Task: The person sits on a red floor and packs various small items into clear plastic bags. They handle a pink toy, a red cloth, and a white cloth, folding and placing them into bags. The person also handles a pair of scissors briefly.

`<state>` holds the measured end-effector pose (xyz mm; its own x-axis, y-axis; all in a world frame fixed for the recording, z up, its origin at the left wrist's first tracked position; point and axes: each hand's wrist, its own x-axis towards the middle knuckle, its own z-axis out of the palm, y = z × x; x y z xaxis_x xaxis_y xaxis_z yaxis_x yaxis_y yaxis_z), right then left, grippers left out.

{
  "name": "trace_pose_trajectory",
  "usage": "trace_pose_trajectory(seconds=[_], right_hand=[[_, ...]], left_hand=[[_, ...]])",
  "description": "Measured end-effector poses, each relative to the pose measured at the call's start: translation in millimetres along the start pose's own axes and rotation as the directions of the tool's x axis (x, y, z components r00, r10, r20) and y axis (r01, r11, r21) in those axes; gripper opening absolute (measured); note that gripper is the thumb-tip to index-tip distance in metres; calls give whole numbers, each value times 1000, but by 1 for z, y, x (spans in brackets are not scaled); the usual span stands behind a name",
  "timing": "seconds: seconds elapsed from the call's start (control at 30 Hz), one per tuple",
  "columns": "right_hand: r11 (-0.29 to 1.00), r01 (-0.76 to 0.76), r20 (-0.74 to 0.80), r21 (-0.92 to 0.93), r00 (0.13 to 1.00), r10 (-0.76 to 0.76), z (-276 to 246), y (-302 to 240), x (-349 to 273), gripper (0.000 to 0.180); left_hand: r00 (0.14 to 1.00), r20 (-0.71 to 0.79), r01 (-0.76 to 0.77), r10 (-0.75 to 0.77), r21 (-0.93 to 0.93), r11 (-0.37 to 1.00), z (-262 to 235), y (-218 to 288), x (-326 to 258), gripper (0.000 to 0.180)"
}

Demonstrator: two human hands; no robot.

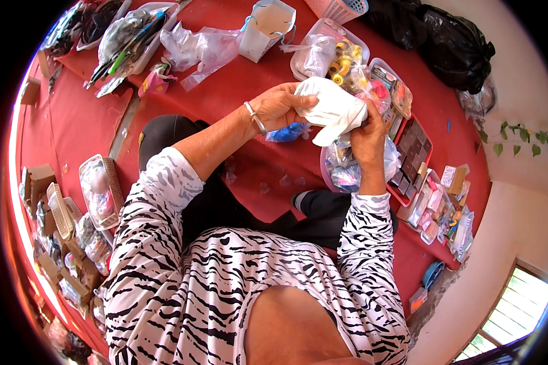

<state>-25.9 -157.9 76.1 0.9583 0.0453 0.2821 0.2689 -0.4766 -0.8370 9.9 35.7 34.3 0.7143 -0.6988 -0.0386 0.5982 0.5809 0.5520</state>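
Overhead, both hands (pixel 323 118) on white pouch (pixel 335 109)

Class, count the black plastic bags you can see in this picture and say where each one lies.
2. One black plastic bag lies at the top edge beside the pink basket; a larger black plastic bag lies to its right, near the wall. More may lie outside the picture.

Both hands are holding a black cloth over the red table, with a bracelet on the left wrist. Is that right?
Not quite. The head view shows the cloth is white, not black. Left hand and right hand both grip it above the red table, and the bracelet is on the left wrist.
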Motion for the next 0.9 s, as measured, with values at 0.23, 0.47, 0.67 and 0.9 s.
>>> trace_pose_trajectory(seconds=[0.23, 0.47, 0.67, 0.9], right_hand=[[998, -64, 48, -27, 997, 65, -5, -7, 4, 29], [989, -143, 226, -46, 963, 149, -5, -9, 4, 50], [992, -70, 162, 104, 985, 53, -8, -6, 3, 25], [959, -258, -88, 116, 959, 269, -18, 8, 6, 33]], left_hand=[[998, -32, -49, 48, -30, 998, -4, 3, 0, 27], [999, 27, 19, -18, -35, 999, -6, 7, -1, 32], [998, 63, -4, 8, -60, 998, 1, 11, -3, 31], [998, 49, 47, -48, 14, 999, -3, 4, 0, 32]])
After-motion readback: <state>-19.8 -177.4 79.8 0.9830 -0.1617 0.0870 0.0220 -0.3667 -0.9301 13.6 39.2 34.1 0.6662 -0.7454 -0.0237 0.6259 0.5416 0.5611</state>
